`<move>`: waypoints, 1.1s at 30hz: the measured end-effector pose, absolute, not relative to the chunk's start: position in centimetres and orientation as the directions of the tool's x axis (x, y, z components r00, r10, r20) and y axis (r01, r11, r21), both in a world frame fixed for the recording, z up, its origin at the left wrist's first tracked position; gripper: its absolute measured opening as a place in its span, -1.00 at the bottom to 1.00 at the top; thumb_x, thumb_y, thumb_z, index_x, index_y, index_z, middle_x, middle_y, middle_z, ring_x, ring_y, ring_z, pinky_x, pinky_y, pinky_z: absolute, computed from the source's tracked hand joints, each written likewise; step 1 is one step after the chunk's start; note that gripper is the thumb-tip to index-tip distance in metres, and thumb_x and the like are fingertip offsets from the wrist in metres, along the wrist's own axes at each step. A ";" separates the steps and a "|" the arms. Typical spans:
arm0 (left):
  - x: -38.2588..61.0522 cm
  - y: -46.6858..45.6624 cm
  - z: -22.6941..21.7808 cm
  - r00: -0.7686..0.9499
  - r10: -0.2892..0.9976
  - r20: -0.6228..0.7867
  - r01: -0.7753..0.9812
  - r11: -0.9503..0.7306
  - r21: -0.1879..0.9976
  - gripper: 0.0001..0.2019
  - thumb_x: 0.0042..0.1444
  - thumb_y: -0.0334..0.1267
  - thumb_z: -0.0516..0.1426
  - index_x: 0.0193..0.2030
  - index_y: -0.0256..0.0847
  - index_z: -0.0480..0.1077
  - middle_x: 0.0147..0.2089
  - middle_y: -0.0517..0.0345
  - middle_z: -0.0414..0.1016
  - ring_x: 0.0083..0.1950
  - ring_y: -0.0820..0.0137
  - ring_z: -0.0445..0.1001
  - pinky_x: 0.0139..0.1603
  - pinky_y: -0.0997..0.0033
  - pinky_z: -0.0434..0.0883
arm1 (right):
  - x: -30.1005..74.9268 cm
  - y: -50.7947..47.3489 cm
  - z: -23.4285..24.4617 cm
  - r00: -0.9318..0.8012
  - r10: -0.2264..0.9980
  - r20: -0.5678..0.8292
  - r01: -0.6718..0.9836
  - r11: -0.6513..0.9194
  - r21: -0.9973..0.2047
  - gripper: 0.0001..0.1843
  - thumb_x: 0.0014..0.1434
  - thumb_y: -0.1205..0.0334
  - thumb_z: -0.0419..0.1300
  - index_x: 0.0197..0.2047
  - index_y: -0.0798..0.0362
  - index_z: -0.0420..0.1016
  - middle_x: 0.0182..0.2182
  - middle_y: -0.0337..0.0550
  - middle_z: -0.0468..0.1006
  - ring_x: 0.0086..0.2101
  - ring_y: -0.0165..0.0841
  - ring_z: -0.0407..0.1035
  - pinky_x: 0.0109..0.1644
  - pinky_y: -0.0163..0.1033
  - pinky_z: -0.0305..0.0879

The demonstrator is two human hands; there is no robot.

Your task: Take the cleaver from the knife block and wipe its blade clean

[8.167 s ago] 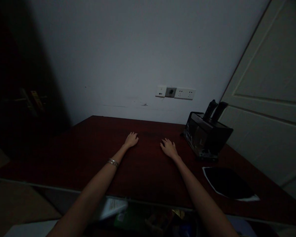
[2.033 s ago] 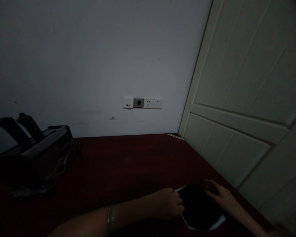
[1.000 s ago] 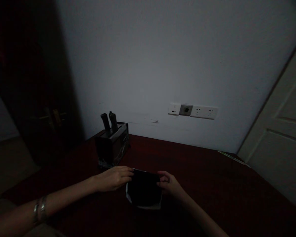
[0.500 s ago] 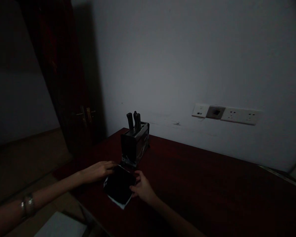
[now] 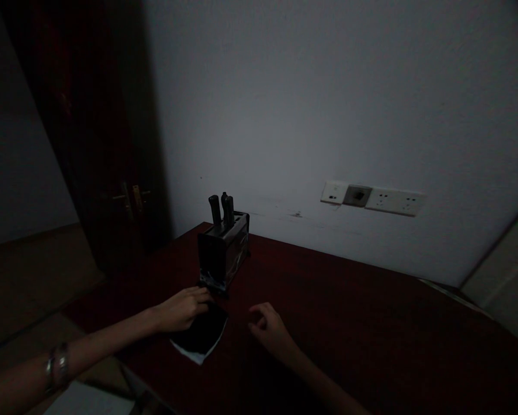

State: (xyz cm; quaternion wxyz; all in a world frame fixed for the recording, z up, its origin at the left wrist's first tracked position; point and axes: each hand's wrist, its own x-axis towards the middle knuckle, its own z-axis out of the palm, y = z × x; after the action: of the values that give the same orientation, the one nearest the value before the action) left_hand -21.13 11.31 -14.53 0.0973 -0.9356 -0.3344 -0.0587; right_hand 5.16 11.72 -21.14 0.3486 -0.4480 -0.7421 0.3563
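Observation:
A dark, flat, square piece with a ragged white edge, cloth-like, lies on the dark red table. My left hand rests over its upper left part, fingers curled down onto it; the fingertips are hard to see in the dim light. To the right of the cloth hovers my right hand, thumb and bent fingers apart, touching nothing. Just beyond my left hand stands a knife block with dark sides and several slots, and black-handled knives stick up from its top.
The dark red table runs along a pale wall with a row of sockets. At the left are a dark door with a handle and the floor. A pale flat surface shows below the table's front left edge.
My right hand has let go of the cloth's right edge and moved away to the right. My left hand has shifted further over the cloth. The view has turned slightly right.

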 end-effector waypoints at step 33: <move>5.0 25.7 -24.0 0.535 0.826 0.177 0.821 -0.558 0.120 -0.45 0.17 -0.04 -0.20 0.20 -0.33 0.09 0.28 -0.19 -0.03 0.30 0.07 -0.13 0.21 0.11 -0.08 | 32.0 13.6 -24.8 0.188 0.949 0.252 0.964 -0.129 -0.232 -0.47 0.18 0.11 -0.18 0.12 0.20 0.22 0.16 0.07 0.18 0.16 -0.18 0.01 0.19 -0.06 -0.13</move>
State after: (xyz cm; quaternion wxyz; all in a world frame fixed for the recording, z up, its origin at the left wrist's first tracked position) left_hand 4.99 25.70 -24.05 -0.0111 -0.8761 -0.4701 -0.1068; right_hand 31.98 13.56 -24.82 0.1728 -0.7510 -0.6370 -0.0212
